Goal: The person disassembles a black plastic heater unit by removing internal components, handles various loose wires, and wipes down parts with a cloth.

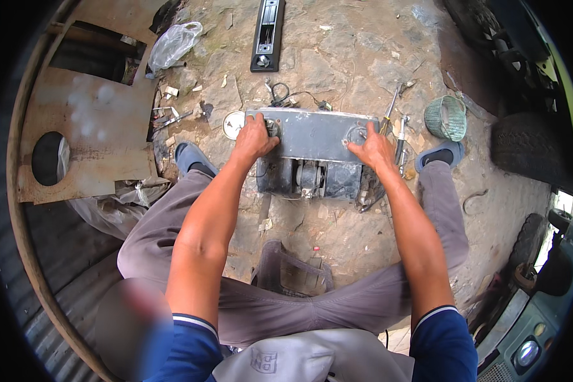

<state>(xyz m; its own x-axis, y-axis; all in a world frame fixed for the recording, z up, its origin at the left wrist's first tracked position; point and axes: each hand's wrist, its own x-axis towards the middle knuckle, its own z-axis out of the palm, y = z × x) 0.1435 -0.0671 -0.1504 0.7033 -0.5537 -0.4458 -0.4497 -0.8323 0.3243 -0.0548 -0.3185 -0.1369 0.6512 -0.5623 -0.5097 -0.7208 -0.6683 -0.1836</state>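
A grey metal unit (312,135) with a dark motor part under it stands on the stony ground between my feet. My left hand (254,137) grips its left end, fingers closed over a round fitting at the top corner. At the right end, my right hand (372,148) rests on the panel beside a round knob (356,134), fingers curled on the surface. Whether it grips the edge I cannot tell.
A long black panel (267,35) lies farther away. A screwdriver (388,114) and a green basket (445,118) lie to the right, a plastic bag (173,44) and a rusty metal sheet (89,127) to the left. A tyre (531,149) stands at the right.
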